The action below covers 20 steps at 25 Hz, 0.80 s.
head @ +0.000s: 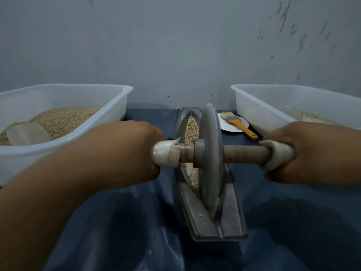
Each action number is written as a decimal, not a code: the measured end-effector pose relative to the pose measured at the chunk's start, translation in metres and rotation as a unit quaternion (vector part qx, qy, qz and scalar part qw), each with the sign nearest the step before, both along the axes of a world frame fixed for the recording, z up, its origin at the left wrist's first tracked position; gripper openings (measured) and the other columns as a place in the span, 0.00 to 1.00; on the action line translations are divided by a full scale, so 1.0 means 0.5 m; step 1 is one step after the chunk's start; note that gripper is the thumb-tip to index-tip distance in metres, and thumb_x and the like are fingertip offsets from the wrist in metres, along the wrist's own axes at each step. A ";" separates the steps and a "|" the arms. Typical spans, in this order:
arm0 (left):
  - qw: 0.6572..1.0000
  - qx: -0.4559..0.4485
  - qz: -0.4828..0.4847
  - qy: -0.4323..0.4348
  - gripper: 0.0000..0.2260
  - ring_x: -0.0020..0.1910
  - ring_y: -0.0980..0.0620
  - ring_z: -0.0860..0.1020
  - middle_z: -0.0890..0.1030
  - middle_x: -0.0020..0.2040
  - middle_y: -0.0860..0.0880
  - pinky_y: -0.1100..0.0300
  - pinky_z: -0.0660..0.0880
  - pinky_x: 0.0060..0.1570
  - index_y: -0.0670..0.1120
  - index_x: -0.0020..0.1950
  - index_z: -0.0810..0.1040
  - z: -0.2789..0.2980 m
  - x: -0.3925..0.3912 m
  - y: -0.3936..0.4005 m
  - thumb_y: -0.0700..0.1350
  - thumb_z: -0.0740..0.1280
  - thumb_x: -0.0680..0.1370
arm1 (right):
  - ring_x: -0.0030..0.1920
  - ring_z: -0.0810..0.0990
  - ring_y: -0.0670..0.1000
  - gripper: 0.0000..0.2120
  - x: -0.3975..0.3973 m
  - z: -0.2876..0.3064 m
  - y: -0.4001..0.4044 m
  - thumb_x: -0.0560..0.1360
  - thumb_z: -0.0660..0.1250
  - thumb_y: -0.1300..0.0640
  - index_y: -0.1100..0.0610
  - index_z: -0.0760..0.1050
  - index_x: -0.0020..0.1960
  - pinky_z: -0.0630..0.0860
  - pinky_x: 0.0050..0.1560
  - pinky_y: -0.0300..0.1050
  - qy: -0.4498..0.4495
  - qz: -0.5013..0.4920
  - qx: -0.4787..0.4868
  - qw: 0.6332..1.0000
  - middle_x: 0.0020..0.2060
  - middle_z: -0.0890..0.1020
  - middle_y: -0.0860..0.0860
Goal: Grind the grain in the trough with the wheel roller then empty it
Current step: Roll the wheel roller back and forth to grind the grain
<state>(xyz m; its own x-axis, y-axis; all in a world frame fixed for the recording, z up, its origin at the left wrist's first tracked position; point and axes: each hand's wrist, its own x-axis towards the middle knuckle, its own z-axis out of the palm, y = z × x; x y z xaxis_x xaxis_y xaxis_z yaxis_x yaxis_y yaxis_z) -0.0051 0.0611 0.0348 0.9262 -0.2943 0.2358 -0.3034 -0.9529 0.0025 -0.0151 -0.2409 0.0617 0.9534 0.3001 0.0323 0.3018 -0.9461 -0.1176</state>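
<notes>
The left hand (134, 151) was found curled around the white-wrapped left end of the wooden axle (245, 154), and the right hand (304, 153) was curled around the cloth-wrapped right end. The axle was held roughly level across the long, narrow grey metal boat-shaped trough (197, 218). On the axle, the grey stone disc wheel roller (212, 151) was seen standing upright on edge inside the trough's groove, toward the near half. Pale tan grain (191, 127) was observed lying in the groove beyond the wheel and beside its left face; a few crumbs were noted on the trough's near rim. The trough was set on a dark blue cloth (121, 222). To the left, a white plastic tub (109, 94) holding grain and a translucent scoop (27, 133) was recorded. To the right, a second white plastic tub (259, 102) was recorded, and between it and the trough an orange-handled brush (237, 122) was seen resting on a white plate (226, 125).
</notes>
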 end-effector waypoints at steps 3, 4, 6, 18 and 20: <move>1.000 -0.015 0.004 -0.016 0.09 0.28 0.62 0.73 0.78 0.36 0.64 0.63 0.69 0.30 0.66 0.41 0.71 -0.005 -0.008 0.004 0.59 0.66 0.63 | 0.34 0.79 0.37 0.22 -0.006 0.001 0.007 0.52 0.64 0.31 0.33 0.75 0.45 0.73 0.31 0.40 -0.019 -0.002 0.002 1.000 0.34 0.80 0.33; 0.999 -0.013 0.023 -0.037 0.07 0.30 0.60 0.73 0.77 0.32 0.56 0.60 0.72 0.32 0.61 0.40 0.72 -0.014 0.002 -0.002 0.57 0.67 0.65 | 0.33 0.79 0.41 0.18 0.008 -0.010 0.018 0.55 0.66 0.33 0.35 0.75 0.44 0.72 0.30 0.42 -0.050 -0.015 0.000 0.999 0.34 0.80 0.36; 0.994 -0.001 0.069 -0.088 0.07 0.31 0.56 0.72 0.74 0.32 0.54 0.59 0.71 0.34 0.55 0.38 0.70 -0.029 0.026 -0.021 0.53 0.67 0.70 | 0.37 0.79 0.46 0.09 0.043 -0.039 0.043 0.66 0.68 0.40 0.43 0.75 0.43 0.69 0.33 0.43 -0.154 -0.063 -0.007 0.986 0.35 0.80 0.43; 1.000 -0.022 0.002 -0.023 0.09 0.29 0.61 0.74 0.76 0.30 0.58 0.61 0.73 0.32 0.64 0.41 0.71 -0.008 -0.017 0.004 0.57 0.66 0.62 | 0.36 0.78 0.34 0.24 -0.009 0.002 -0.006 0.51 0.62 0.29 0.33 0.76 0.45 0.77 0.31 0.42 -0.034 0.001 -0.009 0.999 0.33 0.79 0.32; 0.998 -0.007 0.038 -0.050 0.07 0.30 0.61 0.72 0.75 0.30 0.56 0.60 0.72 0.32 0.58 0.37 0.71 -0.018 0.001 -0.009 0.55 0.68 0.66 | 0.35 0.79 0.41 0.20 0.014 -0.015 0.018 0.55 0.64 0.32 0.38 0.76 0.43 0.75 0.32 0.45 -0.075 -0.016 -0.006 0.997 0.33 0.80 0.38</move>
